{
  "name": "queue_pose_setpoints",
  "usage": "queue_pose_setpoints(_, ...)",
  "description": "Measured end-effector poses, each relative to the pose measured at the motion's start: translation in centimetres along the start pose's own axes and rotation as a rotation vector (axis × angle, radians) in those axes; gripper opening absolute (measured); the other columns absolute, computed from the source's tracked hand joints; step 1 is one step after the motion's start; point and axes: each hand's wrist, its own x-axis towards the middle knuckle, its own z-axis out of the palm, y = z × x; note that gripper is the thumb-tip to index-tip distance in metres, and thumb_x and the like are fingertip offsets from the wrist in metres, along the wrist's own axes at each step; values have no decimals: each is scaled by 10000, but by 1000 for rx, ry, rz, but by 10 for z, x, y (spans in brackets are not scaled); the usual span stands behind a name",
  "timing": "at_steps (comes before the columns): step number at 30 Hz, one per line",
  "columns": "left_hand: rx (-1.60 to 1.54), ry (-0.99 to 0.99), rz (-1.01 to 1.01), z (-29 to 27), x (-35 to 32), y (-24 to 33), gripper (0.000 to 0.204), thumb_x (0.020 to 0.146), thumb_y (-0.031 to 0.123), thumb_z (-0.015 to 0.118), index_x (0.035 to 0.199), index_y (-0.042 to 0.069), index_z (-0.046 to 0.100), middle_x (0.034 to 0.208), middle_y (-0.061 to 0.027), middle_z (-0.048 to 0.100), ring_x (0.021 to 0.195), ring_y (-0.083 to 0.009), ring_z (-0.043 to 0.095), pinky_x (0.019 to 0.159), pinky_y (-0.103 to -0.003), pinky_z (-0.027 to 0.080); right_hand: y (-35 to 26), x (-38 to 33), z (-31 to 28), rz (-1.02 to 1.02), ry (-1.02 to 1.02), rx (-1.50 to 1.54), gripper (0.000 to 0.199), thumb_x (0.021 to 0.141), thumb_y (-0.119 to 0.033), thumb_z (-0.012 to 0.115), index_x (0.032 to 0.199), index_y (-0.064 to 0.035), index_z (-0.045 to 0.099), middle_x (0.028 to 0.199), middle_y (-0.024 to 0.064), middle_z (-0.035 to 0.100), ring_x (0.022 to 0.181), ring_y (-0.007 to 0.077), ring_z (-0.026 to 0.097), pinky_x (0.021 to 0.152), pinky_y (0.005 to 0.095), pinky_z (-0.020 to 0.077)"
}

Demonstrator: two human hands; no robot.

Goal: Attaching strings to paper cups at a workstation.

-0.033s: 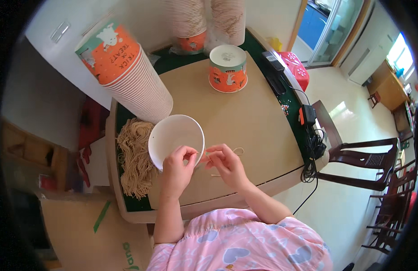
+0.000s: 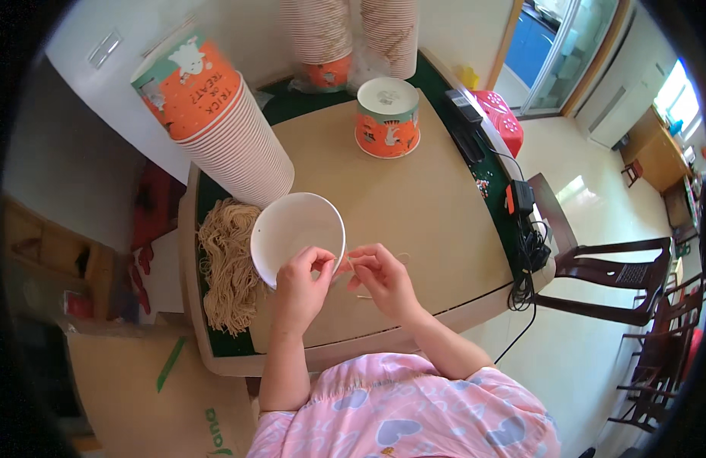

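A white-lined paper bucket [image 2: 296, 229] stands tilted on the brown board, its mouth facing me. At its near right rim, my left hand [image 2: 303, 281] is closed in a pinch on a thin beige string, the fingers covering part of the rim. My right hand [image 2: 383, 282] pinches the string [image 2: 351, 264] just right of the rim. A short piece of the string [image 2: 364, 296] shows below the right fingers. Whether the string passes through the bucket's wall is hidden by my fingers. Beside the bucket lies a bundle of beige strings [image 2: 229, 267].
A tall leaning stack of orange-printed buckets [image 2: 235, 145] is behind the bucket. One bucket [image 2: 387, 126] stands upside down farther back, with more bucket stacks [image 2: 319, 38] beyond. Black cables and adapters [image 2: 525, 244] line the table's right edge. A carton [image 2: 154, 389] is at lower left.
The string at my right fingertips shows more plainly now, and its loop beyond that hand has grown faint. The view has shifted slightly; both hands stay at the rim.
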Motion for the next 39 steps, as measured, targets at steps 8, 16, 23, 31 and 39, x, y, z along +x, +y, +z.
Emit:
queue_pose_setpoints(8, -149, -9, -43, 6, -4, -15, 62, 849, 29, 619, 899, -5, 605, 809, -134, 674, 755, -274, 680, 654, -364, 516, -16, 9, 18, -63, -2, -279, 271, 870, 89, 547, 1124, -4, 547, 967, 49, 641, 673, 69, 593, 602, 213, 502)
queue_pose_setpoints(16, -302, 15, -49, 7, -7, -14, 164, 849, 34, 622, 996, 3, 556, 819, -148, 680, 770, -269, 692, 681, -359, 536, -26, 16, 24, -185, 16, -652, 365, 814, 84, 618, 1149, -56, 576, 880, 46, 644, 612, 78, 525, 580, 228, 473)
queue_pose_setpoints(23, -304, -10, -28, 9, -7, -19, 497, 820, -64, 610, 1265, 27, 406, 827, -103, 668, 763, -182, 673, 678, -325, 530, -31, 19, 26, -284, -41, -851, 386, 787, 77, 639, 1147, -52, 584, 858, 60, 642, 610, 107, 537, 585, 251, 478)
queue_pose_setpoints(31, -534, 2, -80, 20, 8, -44, 349, 831, -70, 544, 1159, 15, 464, 691, -28, 549, 607, -116, 549, 602, -295, 494, -31, 23, 15, -185, -100, -821, 320, 813, 41, 636, 1114, -58, 594, 827, 59, 646, 601, 116, 577, 574, 258, 487)
queue_pose_setpoints(39, -687, -190, -95, 19, 6, -33, 208, 840, 2, 590, 1045, 24, 562, 711, -1, 552, 608, -71, 505, 584, -241, 457, -24, 24, 12, -85, -12, -397, 268, 841, 55, 626, 1092, -24, 576, 867, 21, 629, 673, 52, 551, 591, 199, 467)
